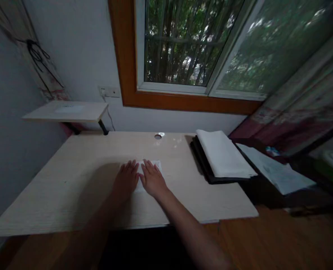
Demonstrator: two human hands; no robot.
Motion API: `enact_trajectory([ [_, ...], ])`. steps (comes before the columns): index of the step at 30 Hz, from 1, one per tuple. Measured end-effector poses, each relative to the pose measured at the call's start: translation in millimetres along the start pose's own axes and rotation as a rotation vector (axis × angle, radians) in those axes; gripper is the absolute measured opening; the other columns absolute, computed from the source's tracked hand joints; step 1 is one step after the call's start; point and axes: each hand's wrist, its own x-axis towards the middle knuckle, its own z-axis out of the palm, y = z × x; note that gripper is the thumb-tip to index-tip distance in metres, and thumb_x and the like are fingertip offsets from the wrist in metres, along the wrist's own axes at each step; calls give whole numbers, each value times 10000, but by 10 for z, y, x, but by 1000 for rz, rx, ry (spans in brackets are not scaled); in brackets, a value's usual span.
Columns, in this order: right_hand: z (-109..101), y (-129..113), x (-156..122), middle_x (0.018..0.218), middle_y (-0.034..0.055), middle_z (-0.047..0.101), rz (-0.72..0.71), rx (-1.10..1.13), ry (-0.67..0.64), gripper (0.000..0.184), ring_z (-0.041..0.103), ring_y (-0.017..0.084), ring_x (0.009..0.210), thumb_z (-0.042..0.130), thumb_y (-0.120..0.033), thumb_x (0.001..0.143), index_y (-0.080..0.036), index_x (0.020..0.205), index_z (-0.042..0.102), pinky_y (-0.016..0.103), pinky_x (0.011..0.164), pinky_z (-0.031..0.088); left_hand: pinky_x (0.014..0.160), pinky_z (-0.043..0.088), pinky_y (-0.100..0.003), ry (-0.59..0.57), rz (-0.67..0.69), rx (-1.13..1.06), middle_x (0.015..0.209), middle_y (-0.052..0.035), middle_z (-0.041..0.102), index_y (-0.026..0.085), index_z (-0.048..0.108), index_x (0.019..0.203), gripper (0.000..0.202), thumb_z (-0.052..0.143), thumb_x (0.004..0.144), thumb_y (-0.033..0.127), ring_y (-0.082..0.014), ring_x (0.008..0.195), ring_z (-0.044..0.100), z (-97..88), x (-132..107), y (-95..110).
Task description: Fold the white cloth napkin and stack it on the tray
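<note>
A small white sheet, paper or thin cloth (pixel 139 184), lies flat on the pale wooden desk (pixel 183 198). My left hand (pixel 127 178) rests palm down on its left part, fingers stretched out and pointing away from me. On the right part, my right hand (pixel 153 179) is also laid flat with its fingers extended. The two thumbs nearly meet over the middle of the sheet. Much of the sheet is hidden under both hands, and only its far edge and a strip between them show.
At the desk's right stands a stack of white sheets (pixel 225 155) on a black folder-like item (pixel 211 179). A raised shelf (pixel 90 110) is at the back left. Near the back edge is a round cable hole (pixel 158 137). More papers (pixel 276 168) lie beyond the right side.
</note>
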Motion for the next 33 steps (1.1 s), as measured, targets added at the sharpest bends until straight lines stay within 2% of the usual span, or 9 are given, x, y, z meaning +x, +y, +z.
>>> enact_trajectory([
  [6,6,260,-108,1522,-39,-196,46,-94,-70,581,-188,130,1418,376,-501,1164,-202,1652,273,396,1212,89,1202,237,-511,-38,-16,-51,1612,-26,251,171,442,1525,525,254,1067,345,-233,1488,272,-4,-27,-158],
  [12,-11,490,-209,1503,-68,-242,76,-177,-126,585,-211,180,1412,302,-520,1175,-234,1671,182,431,1206,110,1152,266,-590,-123,-40,-89,1619,-6,220,194,385,1555,538,199,1071,335,-259,1503,226,-8,-163,-518],
  [16,35,629,-242,1500,-81,-238,109,-191,-137,578,-204,177,1414,300,-516,1179,-233,1670,187,450,1202,135,1108,287,-642,-102,-43,-74,1623,-10,221,187,420,1531,537,191,1065,321,-308,1511,180,-7,-327,-787],
  [19,40,704,-301,1515,-91,-177,146,-147,-63,560,-134,165,1431,431,-439,1163,-208,1649,274,432,1209,160,1120,315,-609,-15,-66,-138,1618,-34,256,188,449,1503,508,232,1067,331,-292,1503,209,-56,-432,-885],
  [21,4,725,-355,1545,-61,-31,106,10,116,511,-11,170,1444,573,-318,1109,-161,1572,426,408,1222,165,1153,329,-539,86,-43,-209,1589,-51,324,175,490,1457,468,307,1060,341,-259,1488,250,-131,-480,-862],
  [24,-82,721,-432,1515,2,224,-160,392,367,438,198,207,1410,731,-152,990,-139,1399,578,393,1228,191,1186,329,-435,187,94,-262,1556,-62,374,159,558,1373,411,447,1021,342,-228,1479,263,-245,-535,-719],
  [27,-110,723,-483,1501,34,264,-407,549,321,645,284,228,1370,890,-154,874,-175,1417,543,392,1198,249,1180,330,-455,148,203,-216,1569,-36,354,210,576,1367,473,575,954,441,-254,1475,266,-273,-579,-543],
  [29,-64,751,-504,1495,44,277,-449,540,283,714,304,238,1355,940,-177,824,-169,1413,536,394,1176,277,1183,313,-473,104,247,-168,1579,-12,343,244,553,1405,518,599,934,452,-252,1470,279,-251,-597,-457],
  [33,104,857,-527,1402,16,412,-431,534,327,533,362,229,1312,872,-65,858,-155,1307,600,373,1136,328,1206,263,-455,100,265,-116,1544,2,405,232,529,1429,492,566,946,315,-208,1424,365,-228,-600,-397],
])
